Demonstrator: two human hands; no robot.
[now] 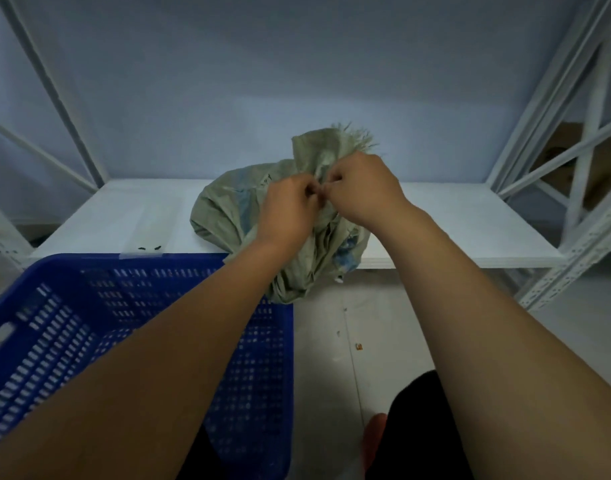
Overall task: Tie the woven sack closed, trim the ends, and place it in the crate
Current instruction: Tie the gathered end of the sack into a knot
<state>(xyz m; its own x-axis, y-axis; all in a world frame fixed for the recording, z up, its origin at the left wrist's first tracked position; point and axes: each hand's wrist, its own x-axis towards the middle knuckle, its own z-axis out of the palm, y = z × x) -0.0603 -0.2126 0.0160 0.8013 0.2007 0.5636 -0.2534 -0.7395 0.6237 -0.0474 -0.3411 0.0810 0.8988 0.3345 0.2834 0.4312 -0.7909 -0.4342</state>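
Observation:
A grey-green woven sack (224,206) lies on the white shelf board (453,223), its lower part hanging over the front edge. The bunched neck stands up with a frayed top (349,136). My left hand (288,206) and my right hand (361,188) meet at the neck, fingers curled and pinching the gathered fabric or a tie there; the tie itself is hidden by the fingers. The blue perforated crate (89,306) stands on the floor at the lower left, below my left forearm.
White metal rack uprights and braces (553,140) frame the shelf on both sides. A clear plastic strip with dark marks (148,249) lies at the shelf's front left. Small scraps (359,346) dot the pale floor. Cardboard sits behind the right rack.

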